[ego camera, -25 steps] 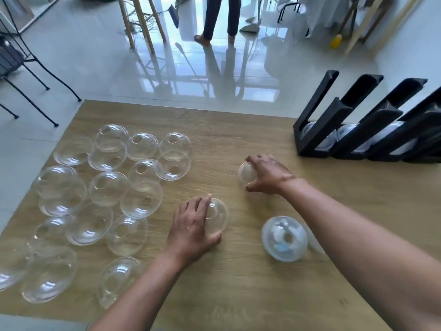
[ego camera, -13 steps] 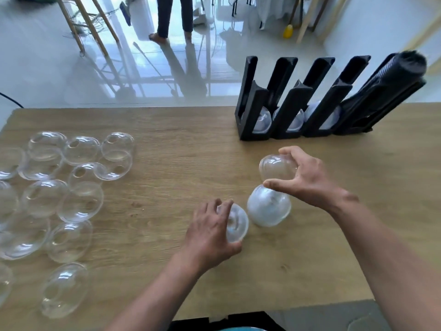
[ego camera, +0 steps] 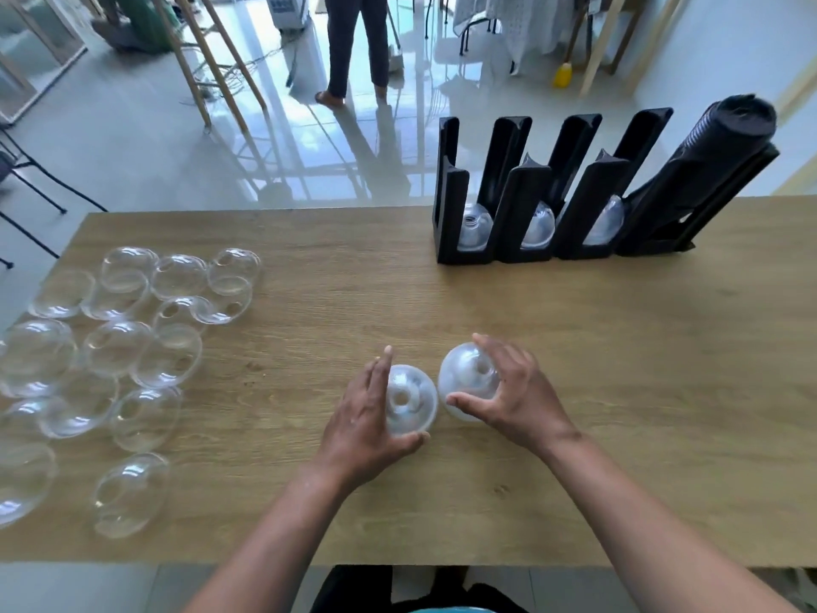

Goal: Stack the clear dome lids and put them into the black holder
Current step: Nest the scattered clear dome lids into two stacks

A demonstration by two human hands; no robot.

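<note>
L hand [ego camera: 369, 418] grips one clear dome lid [ego camera: 409, 407], fingers curled round its left side. R hand [ego camera: 508, 393] holds a second lid [ego camera: 468, 380], thumb under, fingers over. Lids side by side, nearly touching, vent holes facing up toward cam. Black holder [ego camera: 521, 201] lies ahead and to the right, slots tilted away from the person; R hand nearer to it. Loose lids [ego camera: 132, 347] spread far left on table [ego camera: 574, 347]. No brands or writing readable.

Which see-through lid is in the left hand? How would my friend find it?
Find the wooden table, then the two hands near its front edge. The left hand grips a clear dome lid; unlike the loose lids at the far left, it faces up, hole showing.
</note>
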